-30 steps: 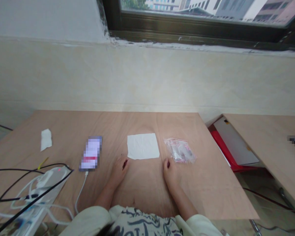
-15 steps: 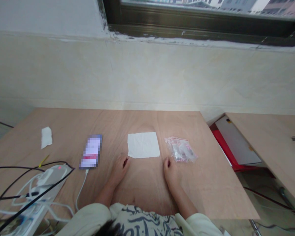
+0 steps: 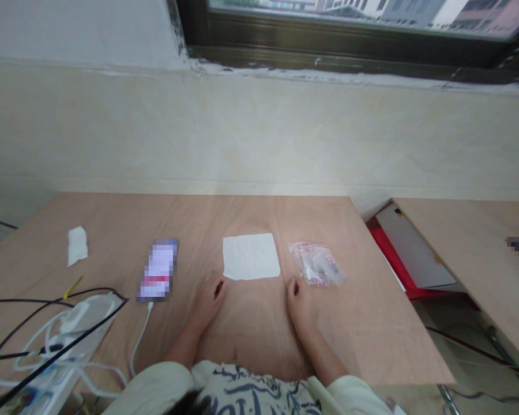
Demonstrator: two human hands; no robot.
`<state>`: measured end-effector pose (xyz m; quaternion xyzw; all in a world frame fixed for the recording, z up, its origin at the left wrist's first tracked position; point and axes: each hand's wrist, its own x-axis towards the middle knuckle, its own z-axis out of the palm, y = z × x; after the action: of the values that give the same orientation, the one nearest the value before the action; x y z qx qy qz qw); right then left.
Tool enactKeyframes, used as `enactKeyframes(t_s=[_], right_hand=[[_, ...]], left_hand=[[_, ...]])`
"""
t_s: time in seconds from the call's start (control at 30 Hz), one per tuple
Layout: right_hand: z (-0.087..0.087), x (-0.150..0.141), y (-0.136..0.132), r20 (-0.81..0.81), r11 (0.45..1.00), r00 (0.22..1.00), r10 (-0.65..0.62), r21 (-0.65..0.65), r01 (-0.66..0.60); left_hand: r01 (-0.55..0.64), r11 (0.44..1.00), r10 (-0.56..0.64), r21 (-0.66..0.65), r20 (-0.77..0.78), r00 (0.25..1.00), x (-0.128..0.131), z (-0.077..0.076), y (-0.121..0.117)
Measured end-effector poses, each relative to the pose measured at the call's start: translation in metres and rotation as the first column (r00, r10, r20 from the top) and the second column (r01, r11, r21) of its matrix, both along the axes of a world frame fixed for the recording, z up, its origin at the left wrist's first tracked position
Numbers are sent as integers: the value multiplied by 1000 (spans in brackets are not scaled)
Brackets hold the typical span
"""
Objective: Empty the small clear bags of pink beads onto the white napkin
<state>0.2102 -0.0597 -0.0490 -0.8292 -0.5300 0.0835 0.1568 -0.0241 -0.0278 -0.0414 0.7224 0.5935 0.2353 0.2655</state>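
My left hand (image 3: 209,295) rests on the wooden table, its fingers curled into a loose fist with a dark hollow showing. Just beyond it lies a flat white sheet of paper or tissue (image 3: 251,256). To the right of the sheet my right hand (image 3: 301,301) rests the same way, loosely closed, and nothing shows in it. Close beyond my right hand is a small pile of clear plastic zip bags (image 3: 319,265) with red edges; their contents are too small to make out.
A phone (image 3: 158,271) with a white charging cable lies left of my left hand. At the lower left, a white power strip (image 3: 83,320) sits among black and white cables. A small white paper piece (image 3: 77,246) lies far left. Another table (image 3: 480,242) stands right, with a red folder (image 3: 391,259) below.
The camera view has shifted very slightly. Both hands stay in place on the table, and the sheet and the bags have not moved.
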Motion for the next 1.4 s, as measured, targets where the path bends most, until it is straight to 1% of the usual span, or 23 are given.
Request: enactKeyframes(t_s=[0.17,0.43,0.8,1.0,1.2,1.4], right_hand=[[0,0,0,-1,1000,1000,-5,1,5],[3,-1,0,-16,1000,1000,-5,8,5],[-2,1,0,-11,999,1000,12,38,-12],[-3,0,-1,-2,1000,1000,-5,28,5],[-1,0,-1,5,1000,1000,-15,9,15],[2,-1,0,6,1000,1000,-24,-7,24]], left_hand=[[-10,1000,10,18,3,1000,0,-2,0],[-2,1000,2,1,4,1000,0,2,0],[-8,1000,8,3,8,1000,0,-2,1],[-5,1000,6,-21,25,1000,0,0,0],[-18,1000,19,-5,16,1000,0,0,0],[-6,1000,6,0,20,1000,0,0,0]])
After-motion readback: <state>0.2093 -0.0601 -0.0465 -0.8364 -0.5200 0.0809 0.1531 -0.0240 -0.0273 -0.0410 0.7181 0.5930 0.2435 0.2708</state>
